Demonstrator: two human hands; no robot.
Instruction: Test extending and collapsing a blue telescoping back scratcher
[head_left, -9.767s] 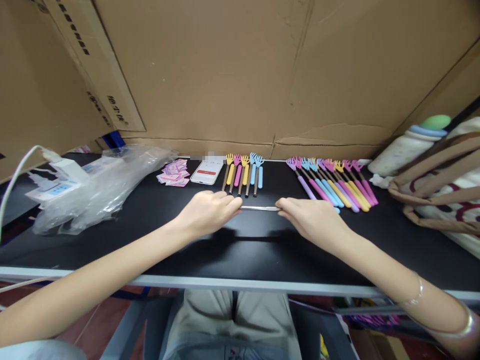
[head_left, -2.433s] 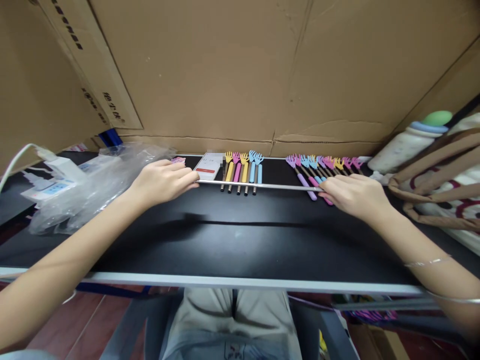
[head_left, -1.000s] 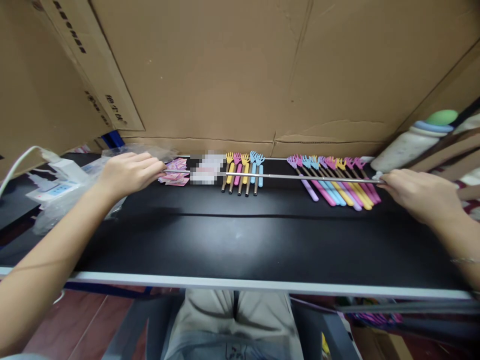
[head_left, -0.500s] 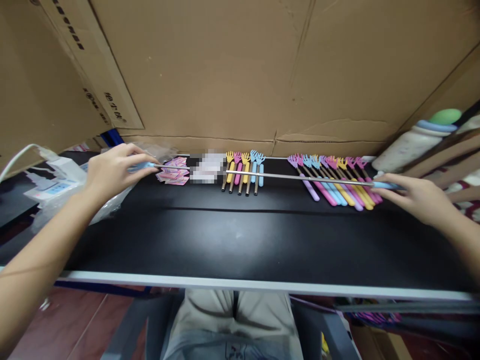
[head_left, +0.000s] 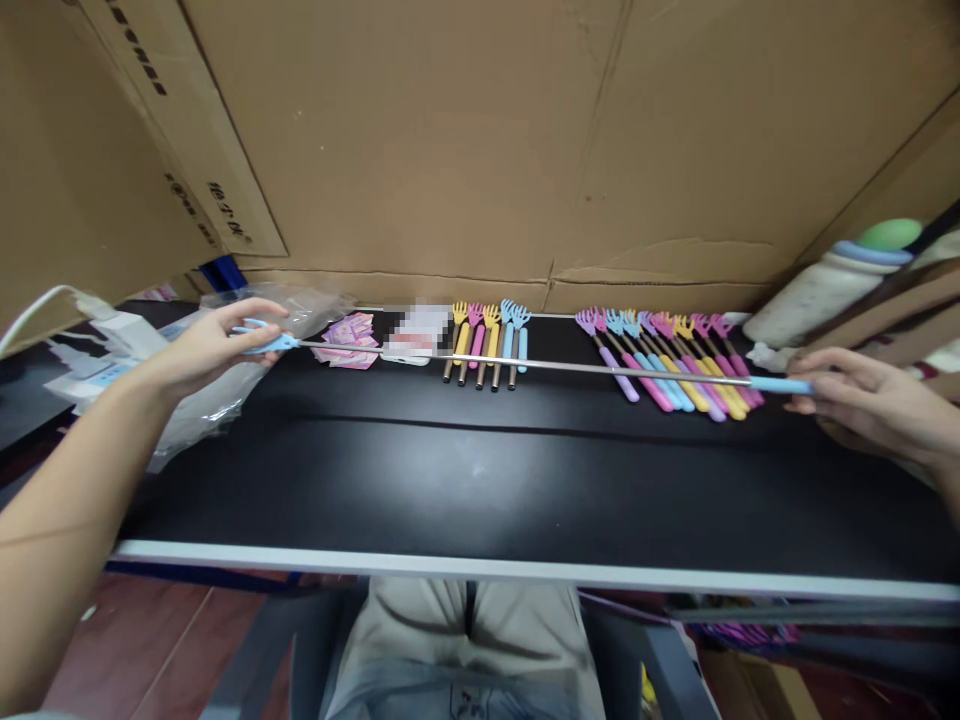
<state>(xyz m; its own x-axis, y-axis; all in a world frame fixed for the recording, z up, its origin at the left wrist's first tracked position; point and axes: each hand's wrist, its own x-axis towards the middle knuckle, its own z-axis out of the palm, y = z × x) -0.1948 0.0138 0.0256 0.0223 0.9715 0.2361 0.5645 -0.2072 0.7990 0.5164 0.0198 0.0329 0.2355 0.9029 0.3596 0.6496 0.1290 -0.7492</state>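
A telescopic back scratcher (head_left: 540,364) with a thin silver rod is stretched out long across the black table (head_left: 480,480). My left hand (head_left: 202,345) pinches its blue claw head at the left. My right hand (head_left: 870,400) grips its blue handle at the right. Behind the rod lie a small row of collapsed scratchers (head_left: 487,345) and a larger row of coloured scratchers (head_left: 675,365).
Pink cards (head_left: 349,342) and a phone (head_left: 412,335) lie near the back. A clear plastic bag (head_left: 225,390) and a white power strip (head_left: 112,345) sit at the left. A bottle (head_left: 817,285) and a bag (head_left: 900,330) are at the right. Cardboard walls stand behind.
The scratcher's rod has been pulled from short to fully extended. My hands have moved far apart, left hand leftward, right hand rightward.
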